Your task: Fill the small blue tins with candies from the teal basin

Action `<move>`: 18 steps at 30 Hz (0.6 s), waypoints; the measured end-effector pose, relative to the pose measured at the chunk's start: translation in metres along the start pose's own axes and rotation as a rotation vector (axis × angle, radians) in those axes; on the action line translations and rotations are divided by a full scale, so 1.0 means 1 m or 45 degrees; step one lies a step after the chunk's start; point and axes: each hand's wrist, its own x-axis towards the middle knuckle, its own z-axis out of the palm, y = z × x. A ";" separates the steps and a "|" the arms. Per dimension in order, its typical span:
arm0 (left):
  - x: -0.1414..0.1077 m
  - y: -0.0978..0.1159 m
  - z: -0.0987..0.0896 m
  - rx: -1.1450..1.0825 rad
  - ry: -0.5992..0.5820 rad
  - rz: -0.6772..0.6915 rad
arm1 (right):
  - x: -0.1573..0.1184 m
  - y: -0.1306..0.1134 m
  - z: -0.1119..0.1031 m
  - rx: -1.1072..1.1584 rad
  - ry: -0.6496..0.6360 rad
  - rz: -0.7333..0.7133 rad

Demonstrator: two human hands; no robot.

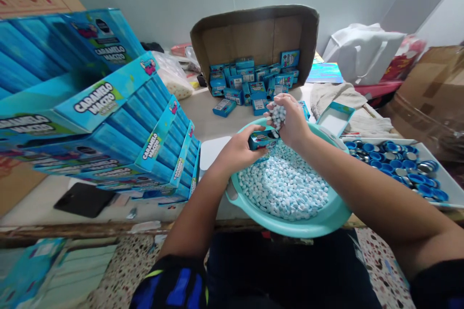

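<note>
My left hand (pixel 243 150) is wrapped round a small blue box (pixel 261 139), held tilted above the far left part of a turquoise basin (pixel 308 230). White and pale blue candies (pixel 286 183) lie heaped in the basin. Close beside the box, my right hand (pixel 290 118) holds a handful of candies (pixel 278 115) in its curled fingers, right at the box's end. Part of the box is covered by my fingers.
Stacked display trays of blue boxes (pixel 145 120) rise at the left. A cardboard carton (pixel 250 34) with small blue boxes stands behind the basin. At the right are a white tray (pixel 455 198) of blue and silver lids, a white bag (pixel 366 53) and a brown box (pixel 431 91).
</note>
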 end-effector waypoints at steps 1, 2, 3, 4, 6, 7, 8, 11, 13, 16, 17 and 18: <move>0.000 0.000 0.000 -0.010 0.008 -0.005 | 0.000 0.000 0.000 -0.009 0.000 0.002; 0.000 -0.001 0.000 -0.020 0.014 -0.007 | 0.000 0.000 0.000 -0.014 -0.004 0.003; 0.000 -0.001 0.001 -0.026 0.020 -0.007 | 0.000 0.000 0.000 -0.015 -0.011 0.003; 0.001 -0.001 0.001 -0.031 0.027 -0.005 | 0.000 0.000 0.000 -0.014 -0.021 0.002; 0.001 -0.002 0.001 -0.042 0.038 0.000 | 0.000 0.000 0.000 -0.013 -0.047 -0.009; 0.001 -0.002 0.002 -0.047 0.043 0.004 | 0.000 0.000 0.001 -0.018 -0.056 -0.015; 0.001 -0.002 0.002 -0.052 0.046 0.010 | -0.001 0.000 0.001 -0.028 -0.061 -0.020; 0.001 -0.002 0.002 -0.061 0.038 0.034 | -0.003 0.000 0.003 -0.055 -0.081 -0.031; 0.001 -0.002 0.002 -0.060 0.043 0.042 | -0.005 0.000 0.003 -0.055 -0.100 -0.036; 0.001 -0.002 0.001 -0.050 0.052 0.039 | -0.005 -0.001 0.003 -0.049 -0.101 -0.029; 0.000 -0.002 0.001 -0.045 0.052 0.034 | -0.005 -0.001 0.003 -0.046 -0.094 -0.022; 0.000 -0.002 0.001 -0.039 0.051 0.026 | -0.005 -0.001 0.003 -0.041 -0.089 -0.013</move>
